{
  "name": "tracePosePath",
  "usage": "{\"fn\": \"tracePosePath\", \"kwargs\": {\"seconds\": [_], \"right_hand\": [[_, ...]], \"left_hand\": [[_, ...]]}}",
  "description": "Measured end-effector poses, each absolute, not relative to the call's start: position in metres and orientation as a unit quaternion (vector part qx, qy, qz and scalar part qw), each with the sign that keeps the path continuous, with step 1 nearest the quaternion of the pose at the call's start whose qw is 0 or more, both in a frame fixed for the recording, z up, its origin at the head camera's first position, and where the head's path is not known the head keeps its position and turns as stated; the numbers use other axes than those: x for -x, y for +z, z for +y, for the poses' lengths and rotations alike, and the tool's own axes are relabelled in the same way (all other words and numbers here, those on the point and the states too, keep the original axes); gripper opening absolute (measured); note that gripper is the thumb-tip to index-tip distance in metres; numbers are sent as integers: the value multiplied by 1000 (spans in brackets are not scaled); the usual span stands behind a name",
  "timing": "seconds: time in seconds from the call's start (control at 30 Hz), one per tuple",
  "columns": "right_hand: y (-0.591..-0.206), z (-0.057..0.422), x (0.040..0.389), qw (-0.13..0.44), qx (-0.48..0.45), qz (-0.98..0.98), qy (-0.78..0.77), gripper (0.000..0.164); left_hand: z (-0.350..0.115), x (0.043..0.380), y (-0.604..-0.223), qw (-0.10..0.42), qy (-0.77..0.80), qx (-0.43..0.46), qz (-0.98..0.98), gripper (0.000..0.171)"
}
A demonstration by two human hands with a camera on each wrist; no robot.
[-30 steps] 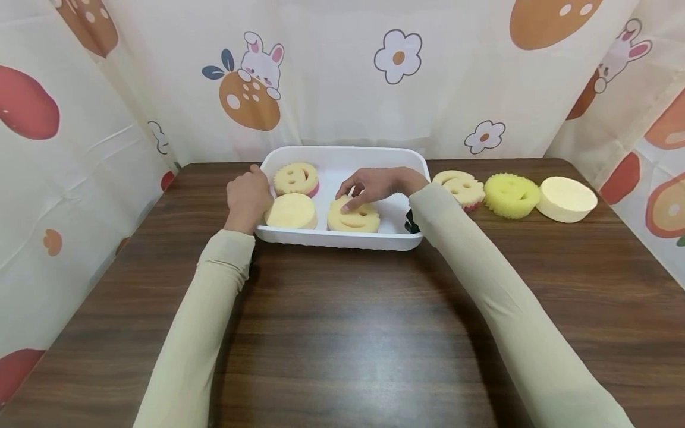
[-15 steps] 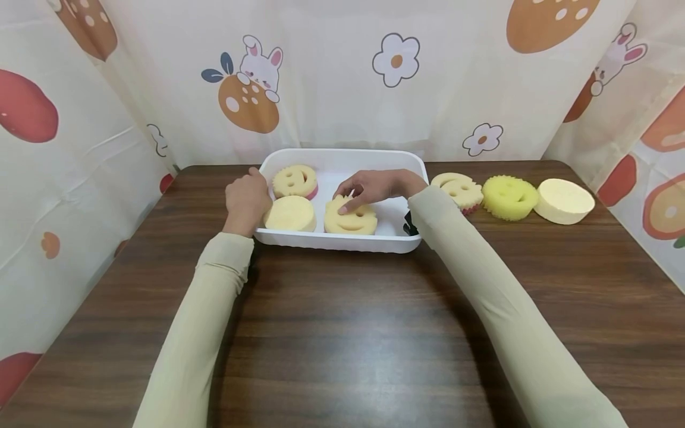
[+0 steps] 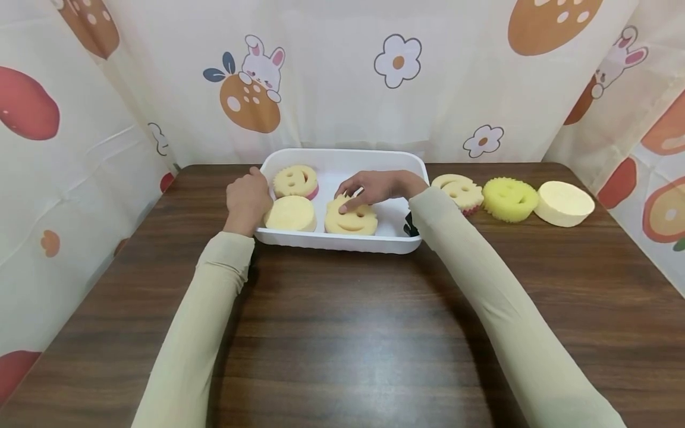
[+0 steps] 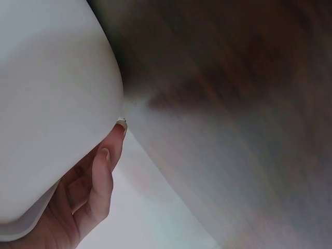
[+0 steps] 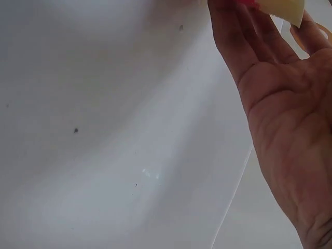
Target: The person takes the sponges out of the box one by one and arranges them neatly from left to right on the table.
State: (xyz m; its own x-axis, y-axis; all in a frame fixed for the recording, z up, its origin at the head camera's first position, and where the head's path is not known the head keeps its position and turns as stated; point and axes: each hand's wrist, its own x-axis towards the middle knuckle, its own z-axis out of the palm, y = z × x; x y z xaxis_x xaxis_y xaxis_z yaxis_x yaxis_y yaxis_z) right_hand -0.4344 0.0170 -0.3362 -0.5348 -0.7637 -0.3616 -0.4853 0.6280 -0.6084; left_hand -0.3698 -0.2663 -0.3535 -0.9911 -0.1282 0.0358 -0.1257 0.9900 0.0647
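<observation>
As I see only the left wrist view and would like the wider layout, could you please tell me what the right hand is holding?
Observer: The right hand holds a smiley sponge in the tray.
Operator: Thank you; what lies at the tray's left end?
Observer: A plain sponge, in front of another smiley.
Operator: Does anything lie outside the tray?
Observer: Yes, a yellow sponge on the table, the middle of three to the tray's right.
</observation>
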Motion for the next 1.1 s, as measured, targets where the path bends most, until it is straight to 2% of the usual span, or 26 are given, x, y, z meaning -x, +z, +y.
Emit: {"fn": "tracePosePath", "kwargs": {"seconds": [0.6, 0.8, 1.1], "right_hand": [[-330, 21, 439, 251, 339, 874, -241, 37], [-328, 27, 442, 229, 307, 887, -259, 42], [-319, 18, 446, 193, 308, 891, -270, 49]], "left_hand": [[-263, 367, -351, 10, -32, -69, -997, 47], [-259, 370, -349, 6, -34, -67, -997, 48], [-266, 369, -351, 3, -37, -73, -997, 48]]}}
